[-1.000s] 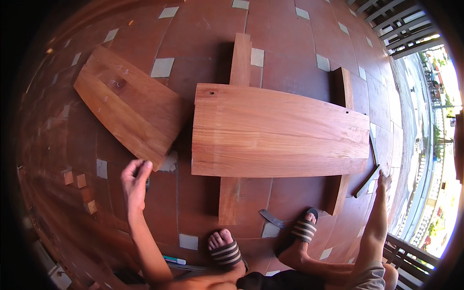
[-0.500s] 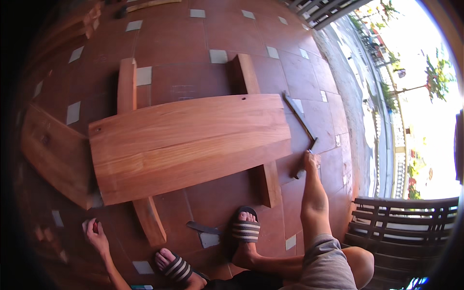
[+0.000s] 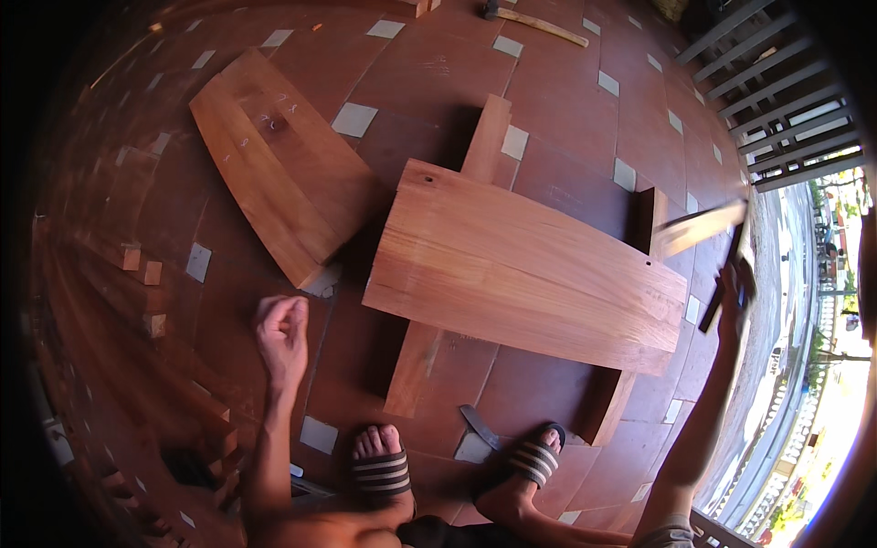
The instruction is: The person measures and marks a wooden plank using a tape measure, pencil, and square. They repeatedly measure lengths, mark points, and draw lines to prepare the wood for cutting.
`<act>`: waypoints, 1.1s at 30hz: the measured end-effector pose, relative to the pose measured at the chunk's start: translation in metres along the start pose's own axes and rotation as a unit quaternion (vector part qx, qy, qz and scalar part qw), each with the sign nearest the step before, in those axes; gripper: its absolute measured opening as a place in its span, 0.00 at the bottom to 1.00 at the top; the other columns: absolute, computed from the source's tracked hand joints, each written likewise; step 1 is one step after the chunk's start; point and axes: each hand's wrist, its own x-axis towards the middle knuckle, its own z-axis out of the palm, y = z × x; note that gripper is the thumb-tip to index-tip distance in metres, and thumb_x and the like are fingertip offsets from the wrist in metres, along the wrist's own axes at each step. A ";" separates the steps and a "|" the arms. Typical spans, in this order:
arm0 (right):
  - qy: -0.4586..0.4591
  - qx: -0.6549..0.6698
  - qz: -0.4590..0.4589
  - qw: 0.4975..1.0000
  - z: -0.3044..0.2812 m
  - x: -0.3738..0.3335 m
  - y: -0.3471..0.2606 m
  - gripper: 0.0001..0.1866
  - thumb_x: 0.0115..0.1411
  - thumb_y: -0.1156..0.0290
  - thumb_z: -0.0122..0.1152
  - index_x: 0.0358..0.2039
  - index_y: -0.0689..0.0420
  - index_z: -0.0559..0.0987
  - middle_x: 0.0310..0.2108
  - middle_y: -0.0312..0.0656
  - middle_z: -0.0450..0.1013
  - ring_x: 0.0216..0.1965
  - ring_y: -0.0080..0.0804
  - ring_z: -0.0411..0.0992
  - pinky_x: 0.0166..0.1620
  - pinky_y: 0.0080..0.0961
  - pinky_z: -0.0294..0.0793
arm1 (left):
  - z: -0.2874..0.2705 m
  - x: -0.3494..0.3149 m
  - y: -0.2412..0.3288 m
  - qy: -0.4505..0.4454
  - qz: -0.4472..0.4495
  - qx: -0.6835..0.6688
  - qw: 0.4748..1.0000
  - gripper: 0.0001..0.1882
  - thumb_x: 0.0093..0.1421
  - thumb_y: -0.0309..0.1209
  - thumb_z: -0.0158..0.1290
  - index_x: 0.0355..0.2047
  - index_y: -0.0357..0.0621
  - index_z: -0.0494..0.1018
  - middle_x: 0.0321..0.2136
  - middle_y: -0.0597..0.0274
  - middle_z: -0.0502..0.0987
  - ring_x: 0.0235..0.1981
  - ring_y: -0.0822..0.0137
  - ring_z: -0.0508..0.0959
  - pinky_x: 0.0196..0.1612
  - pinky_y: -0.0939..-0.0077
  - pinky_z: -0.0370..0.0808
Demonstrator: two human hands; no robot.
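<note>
My right hand (image 3: 734, 288) is closed around a carpenter's square (image 3: 708, 228), raised past the right end of a wide reddish plank (image 3: 530, 265). The square has a dark bar and a pale blade at an angle to it, somewhat blurred. My left hand (image 3: 282, 336) has its fingers pressed together, to the left of the plank and above the floor; what it holds, if anything, is hidden. The plank lies flat across two timber beams, one beam (image 3: 489, 137) under its left part and another beam (image 3: 612, 406) under its right. A small hole shows near each far corner.
A second wide board (image 3: 283, 164) with chalky marks lies at the left. Stacked timber (image 3: 137, 365) fills the left side. A hammer (image 3: 539, 25) rests at the far side. A dark curved strip (image 3: 478, 426) lies near my sandalled feet. Slatted railing (image 3: 776, 82) borders the right.
My view has swung left, so the plank appears farther right. My right hand has lifted the square and turned it. My left hand is raised; the small dark-red thing seen in it no longer shows.
</note>
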 end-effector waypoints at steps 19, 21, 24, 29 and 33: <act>-0.390 -0.110 -0.263 0.876 0.314 -0.026 -0.189 0.24 0.57 0.69 0.79 0.53 0.62 0.83 0.39 0.52 0.79 0.39 0.50 0.81 0.44 0.40 0.77 | 0.076 -0.028 0.098 -0.329 -0.338 -0.441 0.764 0.16 0.74 0.43 0.60 0.41 0.41 0.82 0.32 0.67 0.85 0.32 0.79 0.81 0.34 0.84 0.75; -0.389 -0.108 -0.251 0.880 0.316 -0.029 -0.187 0.24 0.56 0.72 0.80 0.52 0.61 0.84 0.39 0.52 0.79 0.38 0.51 0.80 0.43 0.42 0.76 | 0.076 -0.027 0.096 -0.334 -0.347 -0.431 0.763 0.16 0.74 0.43 0.60 0.41 0.41 0.83 0.33 0.66 0.85 0.33 0.78 0.82 0.35 0.83 0.76; -0.388 -0.120 -0.253 0.878 0.321 -0.031 -0.189 0.24 0.55 0.71 0.81 0.52 0.62 0.84 0.38 0.51 0.78 0.36 0.49 0.79 0.42 0.42 0.76 | 0.073 -0.026 0.095 -0.337 -0.351 -0.421 0.765 0.16 0.75 0.42 0.59 0.41 0.40 0.83 0.34 0.62 0.86 0.34 0.75 0.83 0.37 0.80 0.79; -0.388 -0.118 -0.257 0.877 0.322 -0.029 -0.184 0.25 0.55 0.71 0.82 0.53 0.62 0.84 0.35 0.49 0.76 0.32 0.43 0.75 0.39 0.40 0.73 | 0.073 -0.025 0.098 -0.342 -0.333 -0.431 0.766 0.17 0.75 0.42 0.59 0.42 0.38 0.83 0.34 0.62 0.86 0.34 0.75 0.84 0.37 0.80 0.79; -0.399 -0.112 -0.251 0.875 0.323 -0.028 -0.186 0.25 0.55 0.71 0.81 0.53 0.61 0.84 0.35 0.49 0.77 0.32 0.43 0.76 0.40 0.40 0.73 | 0.078 -0.022 0.100 -0.332 -0.346 -0.430 0.765 0.18 0.75 0.42 0.59 0.40 0.37 0.83 0.32 0.63 0.85 0.33 0.76 0.83 0.37 0.81 0.78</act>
